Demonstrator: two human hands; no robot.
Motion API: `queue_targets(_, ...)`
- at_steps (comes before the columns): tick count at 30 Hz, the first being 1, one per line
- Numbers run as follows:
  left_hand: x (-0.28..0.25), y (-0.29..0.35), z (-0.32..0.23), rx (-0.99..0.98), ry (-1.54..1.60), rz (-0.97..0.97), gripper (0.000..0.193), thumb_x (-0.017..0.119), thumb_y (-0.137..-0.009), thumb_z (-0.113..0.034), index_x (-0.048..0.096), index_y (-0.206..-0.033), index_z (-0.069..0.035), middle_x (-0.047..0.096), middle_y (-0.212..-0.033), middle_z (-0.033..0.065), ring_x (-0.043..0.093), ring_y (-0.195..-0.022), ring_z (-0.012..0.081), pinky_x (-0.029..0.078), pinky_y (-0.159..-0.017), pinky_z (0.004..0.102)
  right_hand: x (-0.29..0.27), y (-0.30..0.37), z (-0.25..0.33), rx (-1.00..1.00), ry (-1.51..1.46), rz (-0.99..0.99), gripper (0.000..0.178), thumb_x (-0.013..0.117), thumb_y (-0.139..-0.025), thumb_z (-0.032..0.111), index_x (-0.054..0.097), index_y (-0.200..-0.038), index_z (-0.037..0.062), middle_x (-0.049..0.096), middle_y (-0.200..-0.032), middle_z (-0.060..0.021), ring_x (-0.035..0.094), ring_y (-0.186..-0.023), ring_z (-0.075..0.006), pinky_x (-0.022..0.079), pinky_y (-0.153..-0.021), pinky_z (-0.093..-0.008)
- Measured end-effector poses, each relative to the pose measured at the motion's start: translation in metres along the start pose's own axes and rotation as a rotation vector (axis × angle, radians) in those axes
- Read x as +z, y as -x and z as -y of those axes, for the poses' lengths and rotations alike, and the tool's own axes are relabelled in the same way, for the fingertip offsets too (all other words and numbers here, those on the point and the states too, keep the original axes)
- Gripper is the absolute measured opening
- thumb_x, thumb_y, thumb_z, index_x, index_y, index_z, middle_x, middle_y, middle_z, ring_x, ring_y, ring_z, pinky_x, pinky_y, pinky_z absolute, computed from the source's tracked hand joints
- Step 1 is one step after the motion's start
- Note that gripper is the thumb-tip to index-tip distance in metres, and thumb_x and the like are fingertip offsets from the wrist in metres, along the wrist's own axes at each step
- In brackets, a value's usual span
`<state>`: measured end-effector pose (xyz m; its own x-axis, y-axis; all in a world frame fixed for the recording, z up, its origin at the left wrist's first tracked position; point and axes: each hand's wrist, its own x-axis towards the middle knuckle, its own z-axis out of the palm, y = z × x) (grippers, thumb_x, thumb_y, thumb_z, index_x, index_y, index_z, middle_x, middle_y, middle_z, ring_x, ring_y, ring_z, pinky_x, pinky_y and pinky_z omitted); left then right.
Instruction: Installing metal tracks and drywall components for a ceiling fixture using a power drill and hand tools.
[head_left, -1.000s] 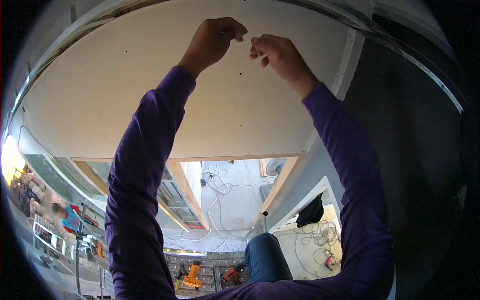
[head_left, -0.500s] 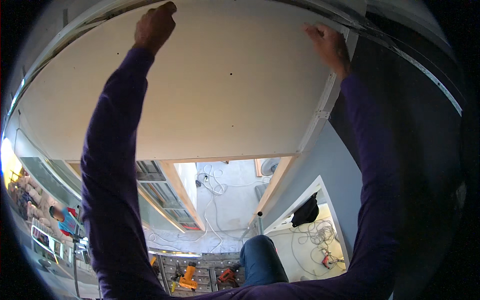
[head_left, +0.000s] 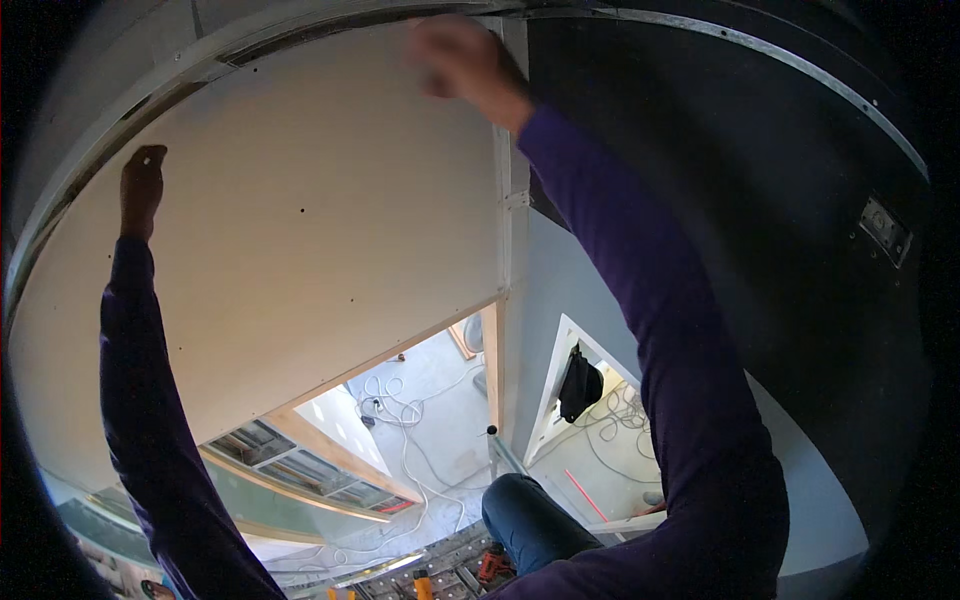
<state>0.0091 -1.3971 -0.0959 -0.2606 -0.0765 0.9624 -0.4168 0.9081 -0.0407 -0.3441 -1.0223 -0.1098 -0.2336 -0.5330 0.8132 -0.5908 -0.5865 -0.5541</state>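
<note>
A large pale wallboard panel [head_left: 380, 210], dotted with several small dark holes or screw heads, fills the upper left and middle. My left hand [head_left: 142, 190] is raised in front of its left side, fingers curled closed. A small bright spot shows at those fingers; whether it is a held object I cannot make out. Near the panel's upper right corner is my right hand [head_left: 465, 65], smeared by motion, so its fingers are unclear. A curved metal track [head_left: 210, 45] runs along the panel's top edge.
A dark wall [head_left: 720, 160] with a recessed box [head_left: 885, 232] stands on the right. Below are a wooden-framed doorway [head_left: 493, 360], white cables [head_left: 405, 410] on the floor, a black bag [head_left: 580, 388], and an orange tool [head_left: 422, 585] and a red tool [head_left: 493, 563] on a perforated platform [head_left: 455, 560].
The view has turned to the right. My left hand now appears lower and farther left against the panel; my right hand has swung left to the panel's upper right corner.
</note>
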Motion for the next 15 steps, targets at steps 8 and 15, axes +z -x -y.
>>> queue_targets(8,-0.038,0.110,-0.102,-0.422,0.341,0.430,0.058,0.065,-0.090,-0.016,0.040,-0.141,-0.004,0.067,-0.093,0.0121,0.062,-0.086,0.0155,0.051,-0.079,0.0292,-0.077,0.085,0.079,-0.493,0.117,-0.647,0.074,0.081,-0.077,0.014,0.038,-0.136,0.0069,0.056,-0.114,-0.0123,0.060,-0.096,-0.0173,0.053,-0.072,-0.0290)
queue_targets(15,-0.090,0.350,-0.228,-0.691,0.786,0.460,0.055,0.066,-0.086,-0.004,0.044,-0.137,-0.005,0.059,-0.116,0.0085,0.059,-0.101,0.0160,0.050,-0.087,0.0305,-0.084,0.134,0.187,-0.347,0.132,-0.528,0.033,0.067,-0.088,0.016,0.057,-0.116,0.0013,0.060,-0.107,-0.0069,0.057,-0.101,-0.0167,0.045,-0.086,-0.0300)
